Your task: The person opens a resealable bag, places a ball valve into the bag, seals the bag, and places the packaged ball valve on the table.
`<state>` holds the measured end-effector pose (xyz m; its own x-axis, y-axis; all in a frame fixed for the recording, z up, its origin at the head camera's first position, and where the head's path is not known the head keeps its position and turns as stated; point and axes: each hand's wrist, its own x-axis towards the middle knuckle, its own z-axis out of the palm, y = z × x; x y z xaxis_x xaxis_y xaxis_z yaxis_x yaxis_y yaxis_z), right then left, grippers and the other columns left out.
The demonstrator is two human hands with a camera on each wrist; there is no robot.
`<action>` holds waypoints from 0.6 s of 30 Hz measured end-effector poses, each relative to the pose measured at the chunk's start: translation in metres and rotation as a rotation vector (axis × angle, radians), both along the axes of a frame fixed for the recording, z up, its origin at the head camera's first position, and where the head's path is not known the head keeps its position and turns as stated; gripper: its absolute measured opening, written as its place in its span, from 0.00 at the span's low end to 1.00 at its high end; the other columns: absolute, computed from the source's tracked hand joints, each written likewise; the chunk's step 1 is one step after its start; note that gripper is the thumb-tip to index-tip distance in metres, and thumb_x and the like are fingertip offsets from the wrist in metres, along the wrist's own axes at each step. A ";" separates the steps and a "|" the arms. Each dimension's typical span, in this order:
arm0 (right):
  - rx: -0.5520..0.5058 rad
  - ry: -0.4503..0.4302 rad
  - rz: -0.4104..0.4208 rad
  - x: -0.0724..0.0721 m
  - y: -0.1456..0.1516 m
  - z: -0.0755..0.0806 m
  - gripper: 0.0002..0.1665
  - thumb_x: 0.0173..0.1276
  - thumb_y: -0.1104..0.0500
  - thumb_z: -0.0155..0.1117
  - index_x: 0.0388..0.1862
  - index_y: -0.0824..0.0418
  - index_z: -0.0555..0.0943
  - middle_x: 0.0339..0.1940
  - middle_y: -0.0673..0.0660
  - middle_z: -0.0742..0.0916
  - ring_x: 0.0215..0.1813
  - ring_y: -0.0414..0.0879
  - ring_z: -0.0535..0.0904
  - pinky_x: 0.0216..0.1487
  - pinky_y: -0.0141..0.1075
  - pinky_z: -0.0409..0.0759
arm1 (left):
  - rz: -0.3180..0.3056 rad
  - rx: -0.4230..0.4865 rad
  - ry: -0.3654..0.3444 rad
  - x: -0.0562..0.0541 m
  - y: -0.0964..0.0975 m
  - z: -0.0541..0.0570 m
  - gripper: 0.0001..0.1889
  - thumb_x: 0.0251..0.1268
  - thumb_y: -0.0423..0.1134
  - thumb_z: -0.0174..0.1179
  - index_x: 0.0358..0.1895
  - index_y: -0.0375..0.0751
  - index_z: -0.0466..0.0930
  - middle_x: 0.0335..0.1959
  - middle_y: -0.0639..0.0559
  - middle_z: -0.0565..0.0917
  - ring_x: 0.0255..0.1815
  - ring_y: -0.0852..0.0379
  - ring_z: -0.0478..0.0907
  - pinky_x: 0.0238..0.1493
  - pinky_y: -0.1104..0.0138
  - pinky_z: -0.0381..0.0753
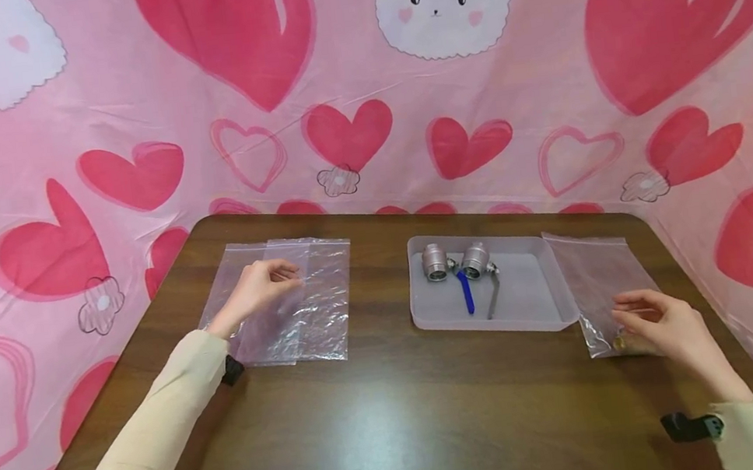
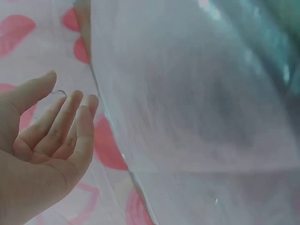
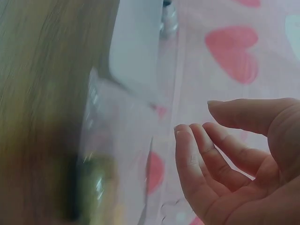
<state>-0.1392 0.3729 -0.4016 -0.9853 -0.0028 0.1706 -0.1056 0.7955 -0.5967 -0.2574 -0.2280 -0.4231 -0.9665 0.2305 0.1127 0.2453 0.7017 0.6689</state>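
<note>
My left hand (image 1: 259,288) hovers over two overlapping clear zip bags (image 1: 325,304) on the left of the table. Its fingers are loosely bent with nothing between them, and thumb and fingertips stand apart in the left wrist view. On the right, my right hand (image 1: 663,325) is over another clear zip bag (image 1: 596,275), fingers relaxed and holding nothing. A brass-coloured piece (image 3: 98,187) shows at this bag's near end, partly hidden by the hand in the head view. Between the hands, two metal ball valves (image 1: 435,263) lie in a translucent plastic tray (image 1: 535,317).
One valve has a blue lever handle (image 1: 466,294), the other a grey one (image 1: 493,297). The right bag adjoins the tray's right side. Behind the brown wooden table (image 1: 373,439) hangs a pink cloth (image 1: 356,65) with hearts.
</note>
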 end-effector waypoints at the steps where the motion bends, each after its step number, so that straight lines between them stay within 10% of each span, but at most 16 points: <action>1: 0.000 0.015 0.013 0.000 -0.005 0.001 0.19 0.65 0.59 0.70 0.51 0.69 0.82 0.31 0.19 0.78 0.33 0.14 0.75 0.31 0.16 0.73 | 0.003 -0.001 0.001 -0.002 -0.001 0.000 0.16 0.63 0.36 0.67 0.50 0.29 0.83 0.43 0.35 0.88 0.43 0.40 0.86 0.50 0.50 0.83; 5: -0.026 0.043 0.079 -0.001 -0.025 0.005 0.17 0.64 0.63 0.69 0.50 0.70 0.82 0.33 0.21 0.79 0.34 0.18 0.77 0.30 0.18 0.77 | 0.025 -0.011 -0.007 -0.011 -0.007 -0.002 0.16 0.62 0.36 0.67 0.50 0.28 0.82 0.44 0.35 0.88 0.44 0.40 0.87 0.51 0.50 0.83; 12: -0.011 0.035 0.168 -0.003 -0.064 0.011 0.15 0.64 0.64 0.69 0.49 0.68 0.83 0.40 0.63 0.90 0.34 0.21 0.78 0.32 0.21 0.78 | 0.033 -0.047 0.008 -0.022 -0.018 -0.006 0.18 0.62 0.33 0.66 0.52 0.25 0.81 0.45 0.32 0.87 0.46 0.37 0.86 0.53 0.49 0.82; 18: 0.021 0.044 0.240 -0.003 -0.101 0.018 0.12 0.63 0.61 0.71 0.46 0.60 0.85 0.42 0.60 0.90 0.36 0.27 0.82 0.32 0.26 0.80 | 0.046 -0.089 0.021 -0.026 -0.022 -0.005 0.18 0.61 0.33 0.66 0.52 0.24 0.80 0.45 0.31 0.87 0.46 0.37 0.85 0.50 0.50 0.84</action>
<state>-0.1418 0.2722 -0.3839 -0.9478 -0.2398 0.2103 -0.3182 0.7569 -0.5708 -0.2834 -0.2504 -0.4285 -0.9740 0.1960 0.1136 0.2246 0.7690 0.5985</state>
